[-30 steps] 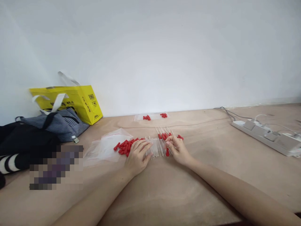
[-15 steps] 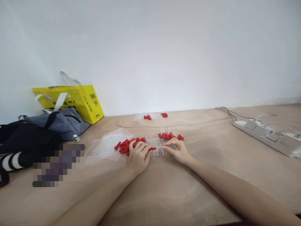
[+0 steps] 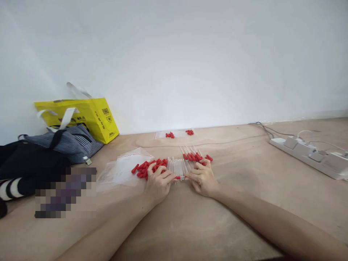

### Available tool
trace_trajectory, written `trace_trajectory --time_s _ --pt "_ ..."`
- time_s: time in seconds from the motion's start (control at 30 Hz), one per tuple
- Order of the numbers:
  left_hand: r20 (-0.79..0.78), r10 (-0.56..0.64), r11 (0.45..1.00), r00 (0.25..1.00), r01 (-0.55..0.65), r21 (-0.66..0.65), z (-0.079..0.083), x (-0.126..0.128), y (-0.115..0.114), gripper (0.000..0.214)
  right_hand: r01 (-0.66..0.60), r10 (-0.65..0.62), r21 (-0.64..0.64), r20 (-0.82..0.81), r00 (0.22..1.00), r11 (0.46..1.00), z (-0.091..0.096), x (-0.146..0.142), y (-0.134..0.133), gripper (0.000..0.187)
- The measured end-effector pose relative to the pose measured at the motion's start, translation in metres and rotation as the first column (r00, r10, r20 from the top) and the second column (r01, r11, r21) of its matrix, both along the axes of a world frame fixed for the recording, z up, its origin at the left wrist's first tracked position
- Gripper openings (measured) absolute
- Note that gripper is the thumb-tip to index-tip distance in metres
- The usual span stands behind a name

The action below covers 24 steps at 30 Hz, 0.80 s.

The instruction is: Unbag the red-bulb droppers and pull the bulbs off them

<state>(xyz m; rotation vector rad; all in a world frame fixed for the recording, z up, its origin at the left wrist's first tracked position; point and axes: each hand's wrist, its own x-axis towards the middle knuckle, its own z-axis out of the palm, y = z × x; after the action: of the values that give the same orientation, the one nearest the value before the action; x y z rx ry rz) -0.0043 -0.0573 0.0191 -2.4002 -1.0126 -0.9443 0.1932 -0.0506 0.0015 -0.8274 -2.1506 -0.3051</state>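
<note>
On the wooden table (image 3: 244, 203) lies a row of clear plastic tubes (image 3: 179, 166) with a heap of red caps (image 3: 145, 168) to its left and more red caps (image 3: 197, 157) behind it. My left hand (image 3: 159, 181) and my right hand (image 3: 202, 178) meet in front of the tubes. Both pinch one small piece with a red cap (image 3: 178, 177) between their fingertips. The fingers of both hands are curled and closed.
Clear zip bags (image 3: 122, 170) lie left of the caps. A second bag with red caps (image 3: 178, 134) sits by the wall. A yellow bag (image 3: 89, 116), a striped bag (image 3: 67, 143) and dark cloth are at the left. A white power strip (image 3: 310, 156) with cables is at the right.
Both hands have drawn a little nearer to me and closer together. The red-capped piece between them now shows only its short red end.
</note>
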Motion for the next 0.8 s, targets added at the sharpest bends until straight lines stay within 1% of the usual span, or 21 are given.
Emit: trace_trajectory --time_s 0.23,0.57,0.67,0.8 --pt "0.008 -0.025 1.0 1.0 0.025 0.011 -0.001 -0.002 -0.002 0.015 -0.007 0.007 0.014 -0.003 1.0 1.0 0.001 0.001 -0.002 0.018" --pt "-0.026 -0.006 0.998 1.0 0.005 -0.055 0.005 -0.001 -0.007 0.02 0.013 -0.008 -0.09 0.049 0.999 0.996 0.005 0.001 -0.006 0.022" --pt "0.001 0.032 0.998 0.999 -0.032 -0.056 0.005 -0.008 -0.006 0.02 0.037 -0.035 -0.103 0.021 0.999 0.994 0.004 0.008 -0.003 0.022" --pt "0.077 0.12 0.993 0.99 -0.121 0.005 0.005 -0.022 -0.004 0.017 0.104 -0.113 -0.159 -0.051 0.992 0.982 -0.001 0.02 0.003 0.023"
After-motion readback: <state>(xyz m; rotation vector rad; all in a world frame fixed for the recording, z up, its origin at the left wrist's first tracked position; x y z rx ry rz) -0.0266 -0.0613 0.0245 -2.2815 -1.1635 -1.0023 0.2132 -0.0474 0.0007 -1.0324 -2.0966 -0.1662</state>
